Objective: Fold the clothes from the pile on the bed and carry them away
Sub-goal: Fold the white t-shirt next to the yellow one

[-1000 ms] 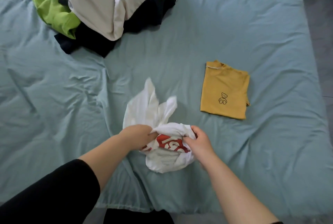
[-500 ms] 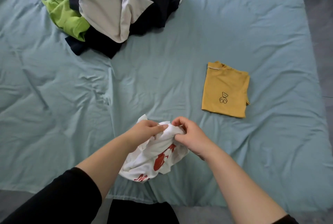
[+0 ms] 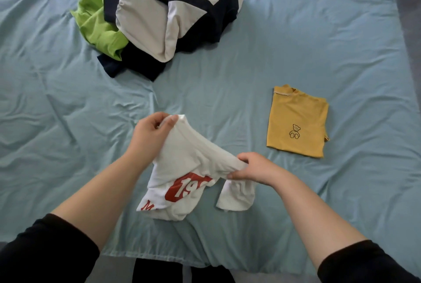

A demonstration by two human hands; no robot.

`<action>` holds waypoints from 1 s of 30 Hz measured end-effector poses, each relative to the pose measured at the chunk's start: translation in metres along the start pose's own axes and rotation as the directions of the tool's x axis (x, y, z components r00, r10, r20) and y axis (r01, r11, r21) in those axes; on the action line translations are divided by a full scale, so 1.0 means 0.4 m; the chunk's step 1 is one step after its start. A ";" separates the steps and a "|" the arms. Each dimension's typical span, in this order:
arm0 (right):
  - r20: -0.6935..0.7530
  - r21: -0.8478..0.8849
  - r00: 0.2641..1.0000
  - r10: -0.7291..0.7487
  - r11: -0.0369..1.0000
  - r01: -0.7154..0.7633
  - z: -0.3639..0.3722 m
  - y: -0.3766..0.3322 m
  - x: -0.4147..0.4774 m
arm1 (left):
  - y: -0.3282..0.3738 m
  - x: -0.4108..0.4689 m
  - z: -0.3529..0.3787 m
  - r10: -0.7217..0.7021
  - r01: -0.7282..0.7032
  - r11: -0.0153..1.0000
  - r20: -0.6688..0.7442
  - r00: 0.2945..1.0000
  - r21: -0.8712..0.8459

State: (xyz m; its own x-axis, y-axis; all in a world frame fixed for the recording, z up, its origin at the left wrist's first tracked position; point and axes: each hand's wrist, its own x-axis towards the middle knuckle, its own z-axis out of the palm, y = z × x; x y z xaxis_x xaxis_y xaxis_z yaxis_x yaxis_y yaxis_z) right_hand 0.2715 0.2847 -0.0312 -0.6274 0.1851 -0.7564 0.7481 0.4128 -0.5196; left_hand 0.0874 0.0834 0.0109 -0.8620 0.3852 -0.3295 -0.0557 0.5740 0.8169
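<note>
Two hands pinching white shirt (image 3: 191, 159), left hand (image 3: 150, 134) higher, right hand (image 3: 255, 169) lower

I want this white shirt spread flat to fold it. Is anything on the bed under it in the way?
Nothing visible does. The left hand and right hand grip the white shirt; the folded yellow shirt lies apart to its right, the pile apart, farther up the bed.

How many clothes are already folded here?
1: the yellow shirt, folded on the bed to the right. The white shirt is held unfolded; the pile at the back could hide another.
</note>
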 end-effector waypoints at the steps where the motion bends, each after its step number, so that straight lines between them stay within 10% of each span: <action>1: -0.042 -0.009 0.999 0.011 1.000 -0.011 -0.013 -0.005 0.007 | -0.008 0.013 -0.021 -0.017 0.017 1.000 -0.008 1.000 0.001; 12: -0.465 0.251 0.873 0.148 0.967 -0.030 -0.075 -0.064 0.129 | -0.163 0.136 -0.188 -0.200 0.085 0.881 0.202 0.959 0.466; 17: -0.591 0.199 0.788 0.172 0.978 -0.064 -0.087 -0.125 0.200 | -0.140 0.213 -0.113 -0.266 0.259 0.951 0.024 0.964 0.167; 23: -0.675 0.379 0.708 0.207 0.921 0.093 -0.227 -0.249 0.282 | -0.027 0.366 -0.096 -0.094 0.102 0.986 -0.065 0.993 0.131; 30: -0.513 0.487 0.838 0.187 0.867 0.104 -0.214 -0.271 0.311 | -0.055 0.403 -0.085 -0.179 0.168 0.977 0.069 0.982 0.132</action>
State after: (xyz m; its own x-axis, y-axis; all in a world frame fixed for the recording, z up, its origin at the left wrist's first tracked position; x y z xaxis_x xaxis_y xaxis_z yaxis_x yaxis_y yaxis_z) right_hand 0.0939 0.3393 -0.0348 -0.4967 0.6896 -0.5270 0.6885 -0.0566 -0.7230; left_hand -0.0673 0.1081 -0.0442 -0.8016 0.3252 -0.5017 -0.1330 0.7211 0.6800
